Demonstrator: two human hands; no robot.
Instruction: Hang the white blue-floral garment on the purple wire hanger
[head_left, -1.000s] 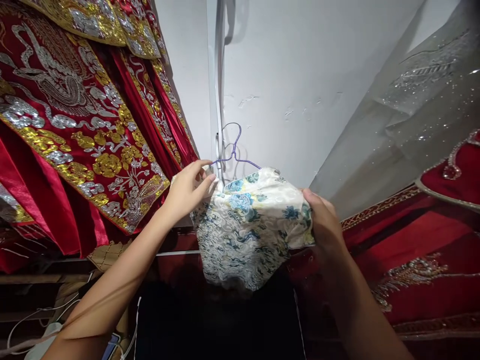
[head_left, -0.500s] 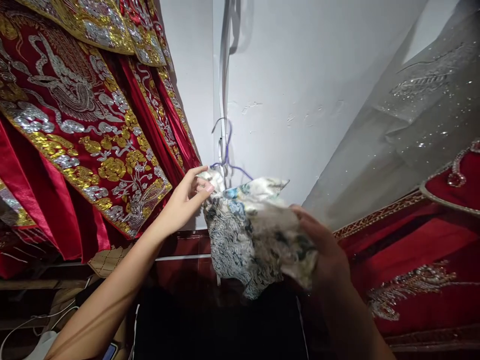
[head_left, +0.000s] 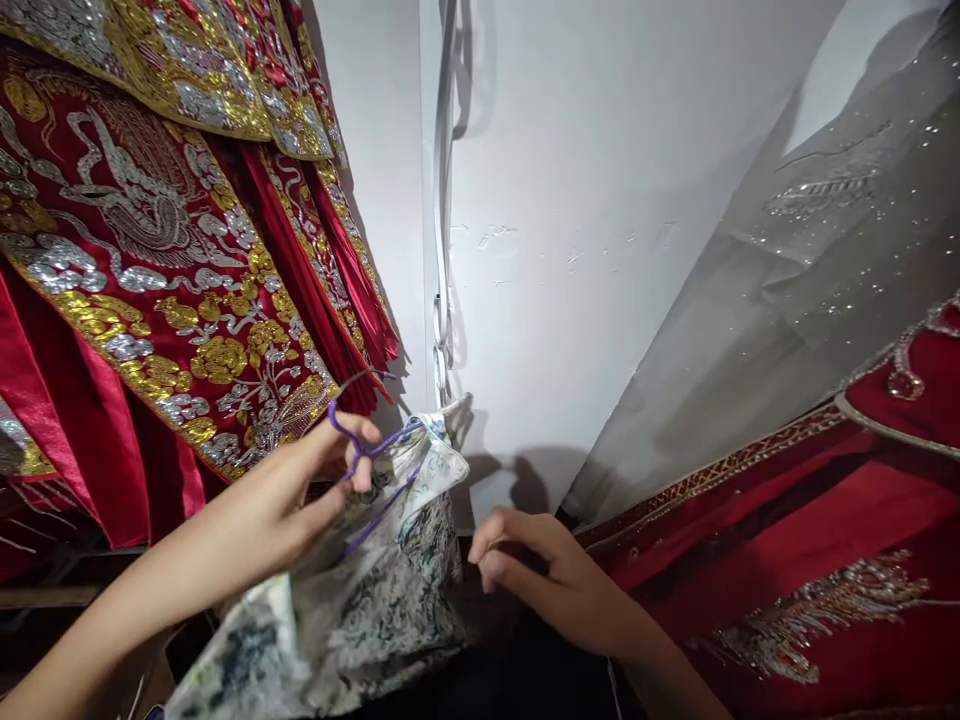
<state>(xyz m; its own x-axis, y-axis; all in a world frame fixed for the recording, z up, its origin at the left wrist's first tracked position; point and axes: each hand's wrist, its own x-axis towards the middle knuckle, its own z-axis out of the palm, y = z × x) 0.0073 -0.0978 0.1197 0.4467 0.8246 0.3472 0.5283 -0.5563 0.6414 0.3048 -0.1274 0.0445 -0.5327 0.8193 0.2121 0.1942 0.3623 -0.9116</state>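
A purple clothes hanger (head_left: 363, 452) is gripped near its neck by my left hand (head_left: 307, 495), with its hook tilted up to the right. From the hanger hangs a garment (head_left: 405, 560) in white, grey and blue print with a ruffled texture; its lower left part is blurred. To the right of the garment and apart from it, my right hand (head_left: 532, 570) has its fingers curled and thumb and index fingertips close together. Nothing shows between those fingertips.
Red embroidered garments (head_left: 172, 250) in gold and silver hang on the left. A white strap with loops (head_left: 441, 270) runs down the white wall (head_left: 570, 180). On the right hang a sheer sparkling fabric (head_left: 795, 260) and a red beaded garment (head_left: 810, 520).
The hanger and garment have come away from the strap, down and to the left. My left hand now holds the hanger rather than the cloth, and my right hand has let go of the garment.
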